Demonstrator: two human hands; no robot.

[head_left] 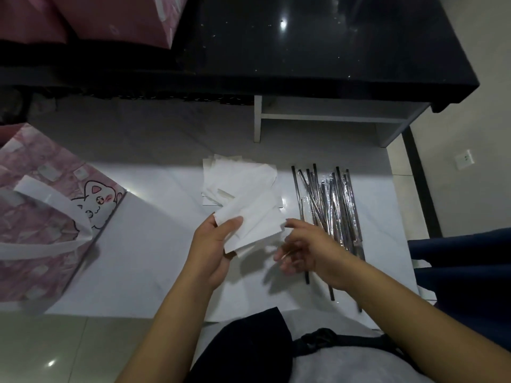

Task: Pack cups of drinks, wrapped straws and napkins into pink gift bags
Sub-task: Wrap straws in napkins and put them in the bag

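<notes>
My left hand (211, 250) pinches a white folded napkin (255, 217) between thumb and fingers, lifted a little above the floor. My right hand (302, 248) hovers just right of that napkin with loosely spread fingers and holds nothing; its fingertip is near the napkin's right edge. Behind the held napkin lies a loose pile of white napkins (235, 175). To the right is a heap of wrapped black straws (330, 205) in clear sleeves. A pink gift bag (47, 217) with a white cat drawing and white handles stands at the left.
A black glossy table (318, 42) with a white shelf under it spans the back. More pink bags (110, 17) sit at the top left. A dark blue cloth (464, 261) lies at the right. My lap fills the bottom edge.
</notes>
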